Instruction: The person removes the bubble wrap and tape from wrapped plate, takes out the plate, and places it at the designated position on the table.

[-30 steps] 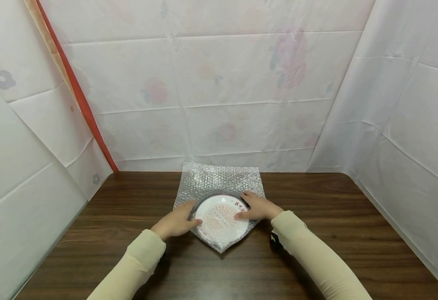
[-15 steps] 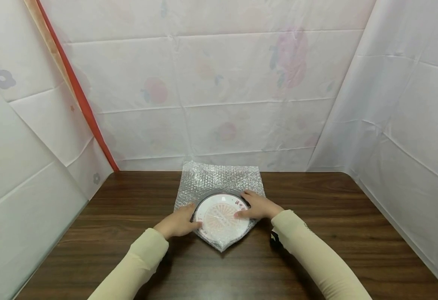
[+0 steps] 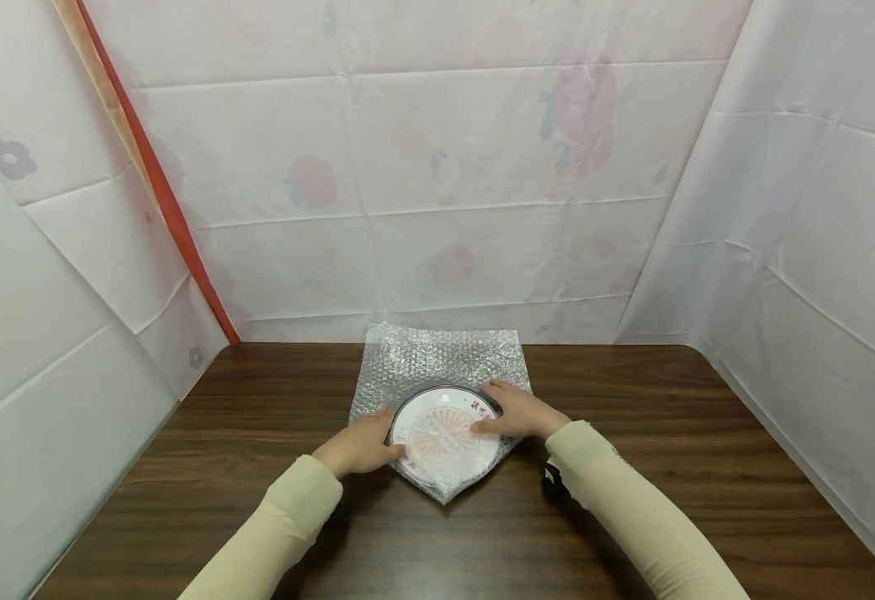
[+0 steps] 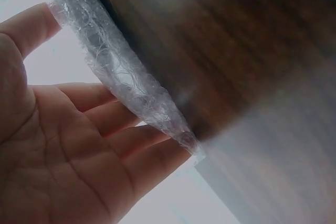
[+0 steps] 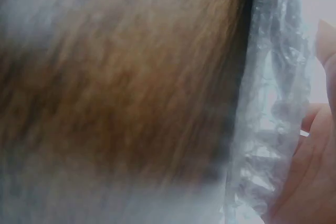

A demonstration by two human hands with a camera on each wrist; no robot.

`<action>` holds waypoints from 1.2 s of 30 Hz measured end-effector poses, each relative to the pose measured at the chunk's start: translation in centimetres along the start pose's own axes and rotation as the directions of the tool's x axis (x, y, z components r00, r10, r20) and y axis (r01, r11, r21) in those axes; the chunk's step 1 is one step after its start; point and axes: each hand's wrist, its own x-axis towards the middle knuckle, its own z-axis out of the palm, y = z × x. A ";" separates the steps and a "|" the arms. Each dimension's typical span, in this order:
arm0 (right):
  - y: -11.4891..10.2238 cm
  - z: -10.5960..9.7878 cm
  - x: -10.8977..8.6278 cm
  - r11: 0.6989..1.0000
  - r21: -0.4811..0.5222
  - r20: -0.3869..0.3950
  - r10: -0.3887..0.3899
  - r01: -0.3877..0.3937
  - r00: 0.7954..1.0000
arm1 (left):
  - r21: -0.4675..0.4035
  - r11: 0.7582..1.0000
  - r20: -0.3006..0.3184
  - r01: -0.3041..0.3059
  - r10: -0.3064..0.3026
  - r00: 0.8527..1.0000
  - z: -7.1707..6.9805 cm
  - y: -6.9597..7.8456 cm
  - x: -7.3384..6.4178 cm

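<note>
A white plate (image 3: pixel 445 442) with a dark rim, red writing and a pale sunburst pattern lies face up on the table inside a bubble wrap bag (image 3: pixel 445 354). The bag tapers to a point at the front. My left hand (image 3: pixel 358 444) rests at the plate's left side, thumb on its edge. In the left wrist view that hand's fingers are nearly straight, with their tips hidden behind the bubble wrap (image 4: pixel 126 72). At the right side lies my right hand (image 3: pixel 518 412), thumb over the plate, fingers along the upper rim. The right wrist view shows only part of it beside the wrap (image 5: pixel 273 87).
A dark brown wooden table (image 3: pixel 677 417) spreads out on both sides and in front. Pale printed sheets (image 3: pixel 437 183) hang behind and at both sides. A red strip (image 3: pixel 167 208) runs down the left corner. Something small and black (image 3: pixel 552 481) sits beneath the right wrist.
My left hand has shifted slightly to the right and its fingers have moved down a little against the plate's side. The right hand and the plate stay nearly where they were.
</note>
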 end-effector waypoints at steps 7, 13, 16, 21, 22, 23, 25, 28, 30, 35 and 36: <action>-0.3 -0.8 -0.3 0.999 0.036 -0.016 -0.040 0.041 0.999 | -0.002 1.000 0.021 0.008 -0.008 1.000 -0.2 0.2 0.1; -0.9 -1.2 -0.4 0.997 0.060 -0.034 -0.053 0.055 0.998 | 0.000 1.000 0.020 0.009 -0.009 1.000 -0.1 0.1 0.1; -1.2 -1.2 -0.4 0.995 0.070 -0.047 -0.068 0.071 0.997 | -0.002 1.000 0.023 0.014 -0.014 1.000 0.0 0.1 0.1; -1.7 -1.1 -0.4 0.984 0.125 -0.081 -0.120 0.130 0.989 | -0.007 1.000 0.031 0.019 -0.018 0.999 -0.1 0.2 -0.1; -1.8 -1.1 -0.4 0.981 0.134 -0.089 -0.130 0.141 0.988 | -0.008 1.000 0.031 0.018 -0.018 0.999 -0.1 0.2 -0.1; -1.9 -1.1 -0.4 0.978 0.143 -0.100 -0.140 0.153 0.985 | -0.008 1.000 0.031 0.019 -0.019 0.999 -0.1 0.2 -0.1; -2.1 -1.0 -0.5 0.973 0.159 -0.119 -0.149 0.167 0.982 | -0.005 1.000 0.032 0.022 -0.022 0.999 -0.1 0.3 -0.1; -2.2 -1.0 -0.5 0.970 0.159 -0.149 -0.160 0.184 0.976 | -0.001 1.000 0.034 0.023 -0.023 0.999 -0.1 0.3 0.0; -2.3 -1.0 -0.6 0.967 0.169 -0.164 -0.165 0.193 0.972 | 0.003 1.000 0.034 0.028 -0.028 0.999 -0.1 0.3 0.1; -2.3 -1.3 -1.1 0.959 0.171 -0.205 -0.191 0.227 0.960 | 0.006 1.000 0.030 0.029 -0.029 0.999 0.1 0.2 0.2; -2.3 -1.4 -1.2 0.957 0.173 -0.210 -0.194 0.232 0.958 | 0.005 1.000 0.030 0.028 -0.028 0.999 0.1 0.2 0.2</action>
